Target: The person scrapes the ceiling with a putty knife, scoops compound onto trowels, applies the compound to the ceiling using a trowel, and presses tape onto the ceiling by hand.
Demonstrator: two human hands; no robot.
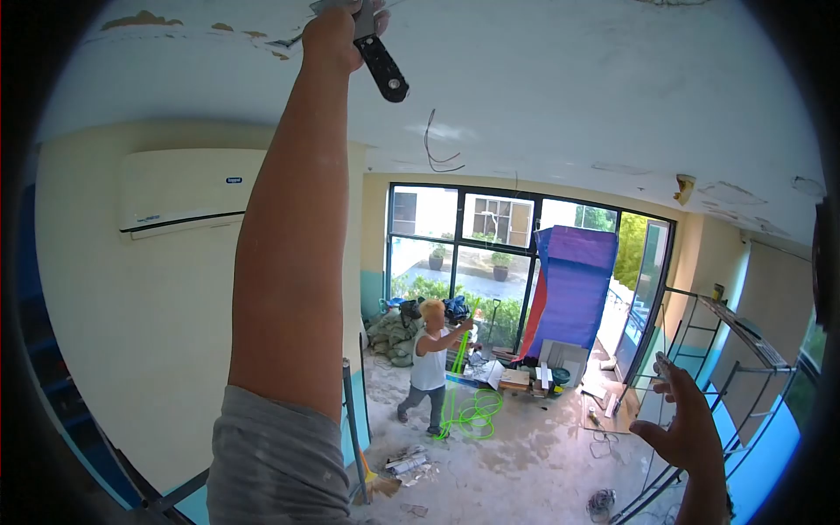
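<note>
My left hand (334, 37) is raised to the ceiling at the top of the view, its fingers closed around a putty knife. The black handle of the putty knife (383, 70) slants down to the right, with a rivet hole at its end. Part of the metal blade shows by the fingers; the rest is hidden or cut off by the frame. Peeled brown patches (144, 19) mark the ceiling beside this hand. At the lower right, my right hand (678, 416) is held out with thumb and fingers apart, some greyish matter on the fingertips. It appears in front of metal scaffolding.
Metal scaffolding (744, 367) stands at the right. A person (429, 363) on the floor below handles a bright green hose (477, 416). An air conditioner (188, 192) hangs on the left wall. Loose wires (430, 149) dangle from the ceiling. Sacks (391, 337) and a broom (378, 486) are below.
</note>
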